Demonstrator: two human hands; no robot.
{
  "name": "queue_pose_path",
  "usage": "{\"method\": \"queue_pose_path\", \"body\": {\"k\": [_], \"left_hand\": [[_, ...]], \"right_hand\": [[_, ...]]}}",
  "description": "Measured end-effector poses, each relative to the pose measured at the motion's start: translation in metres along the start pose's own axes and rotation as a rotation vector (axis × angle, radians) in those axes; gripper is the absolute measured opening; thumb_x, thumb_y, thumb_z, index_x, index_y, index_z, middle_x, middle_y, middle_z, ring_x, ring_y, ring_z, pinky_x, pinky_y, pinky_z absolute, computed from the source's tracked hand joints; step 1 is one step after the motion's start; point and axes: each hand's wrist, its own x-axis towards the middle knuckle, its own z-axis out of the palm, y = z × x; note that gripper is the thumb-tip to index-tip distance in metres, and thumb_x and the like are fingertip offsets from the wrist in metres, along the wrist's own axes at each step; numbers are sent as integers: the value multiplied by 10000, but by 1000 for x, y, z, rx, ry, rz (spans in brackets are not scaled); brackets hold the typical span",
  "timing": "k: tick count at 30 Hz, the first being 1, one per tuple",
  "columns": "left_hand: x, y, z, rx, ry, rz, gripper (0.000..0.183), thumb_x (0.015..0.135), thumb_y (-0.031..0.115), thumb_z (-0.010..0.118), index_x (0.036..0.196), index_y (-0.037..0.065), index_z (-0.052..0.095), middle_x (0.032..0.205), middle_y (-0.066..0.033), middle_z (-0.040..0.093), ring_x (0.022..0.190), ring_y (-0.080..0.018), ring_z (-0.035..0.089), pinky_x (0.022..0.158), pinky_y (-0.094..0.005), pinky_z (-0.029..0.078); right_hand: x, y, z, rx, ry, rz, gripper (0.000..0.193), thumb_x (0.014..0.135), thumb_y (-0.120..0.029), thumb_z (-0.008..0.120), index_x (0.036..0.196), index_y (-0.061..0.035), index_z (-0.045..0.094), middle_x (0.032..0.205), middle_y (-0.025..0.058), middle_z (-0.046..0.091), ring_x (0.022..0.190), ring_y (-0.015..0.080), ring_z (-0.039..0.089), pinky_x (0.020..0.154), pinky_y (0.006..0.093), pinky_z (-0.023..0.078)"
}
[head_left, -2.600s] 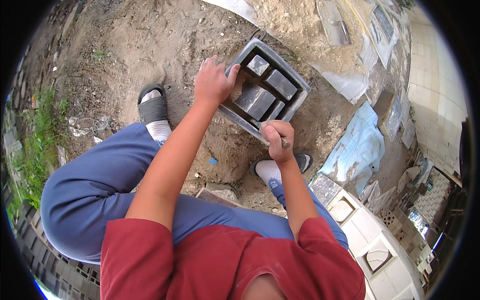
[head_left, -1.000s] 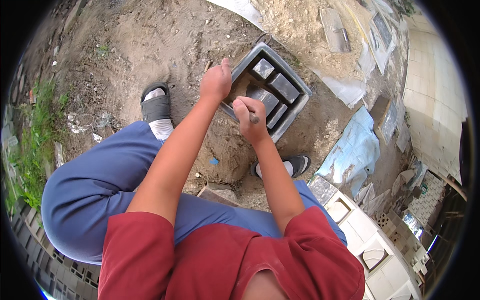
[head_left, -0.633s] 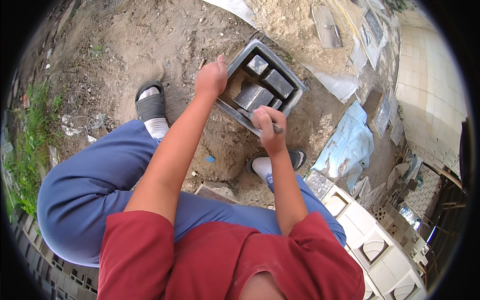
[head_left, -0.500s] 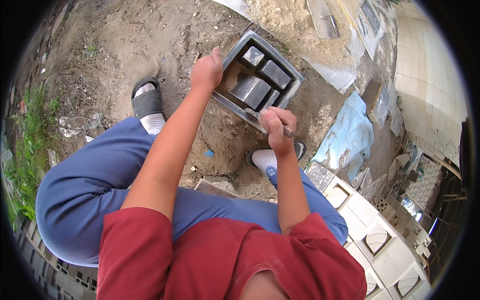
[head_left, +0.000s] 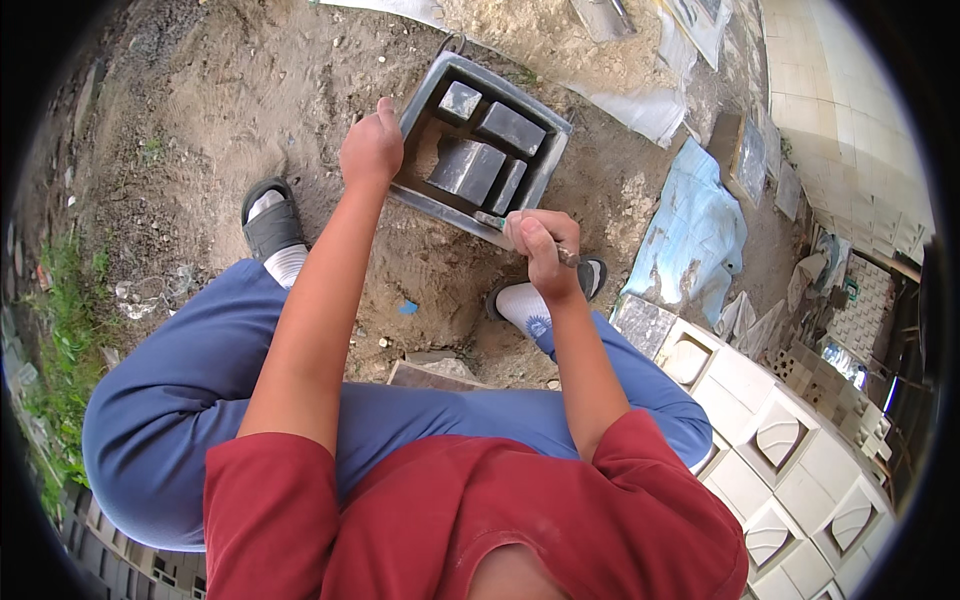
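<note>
A grey rectangular block mould (head_left: 545,185) lies on the ground before me, its walls framing several dark raised blocks (head_left: 467,170). Against its left side my left hand (head_left: 372,150) is closed, apparently gripping the rim; its fingertips are hidden. My right hand (head_left: 543,243) is wrapped round a thin hand tool (head_left: 568,258) with a stick-like handle. The tool's narrow tip reaches the near wall of the mould, but its exact kind cannot be made out.
Patterned pale blocks (head_left: 745,435) are stacked at my right. Beyond them lies a dirty light-blue sheet (head_left: 690,225). My sandalled feet stand either side of the mould, with a flat slab (head_left: 430,375) nearer me. A wire loop (head_left: 452,44) sits at the mould's far corner.
The whole view has shifted, so the scene sits further left and higher. Against the mould, my right hand and tool have moved slightly rightward; my left hand keeps its place at the rim.
</note>
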Motion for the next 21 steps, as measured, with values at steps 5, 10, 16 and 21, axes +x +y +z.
{"method": "queue_pose_path", "body": {"k": [5,10,16,21], "left_hand": [[-6,7,2,-19,-11,-3,753,1098,533,253,1032,8,788,1115,-292,731,1084,-500,678,986,-566,511],[-3,3,3,16,24,7,742,1097,530,268,1020,8,789,1109,-291,732,1072,-494,684,970,-572,516],[-1,-1,4,41,21,1,736,1094,532,277,1021,11,790,1100,-291,734,1057,-496,688,957,-574,521],[-6,3,2,-23,26,14,758,1098,524,257,995,-26,769,1073,-332,709,1050,-535,659,972,-591,487]], "right_hand": [[-2,26,-1,-162,48,61,386,1009,-194,557,684,-7,464,601,20,397,560,121,386,537,340,310],[-1,18,3,-107,27,98,391,1020,-176,526,678,-16,425,614,17,367,576,122,358,553,335,298],[1,9,7,-24,53,26,336,995,-158,580,718,26,530,607,67,446,559,144,458,543,343,352],[8,16,7,-165,-17,117,369,1014,-157,575,687,4,524,607,22,466,573,132,432,546,334,341]]}}
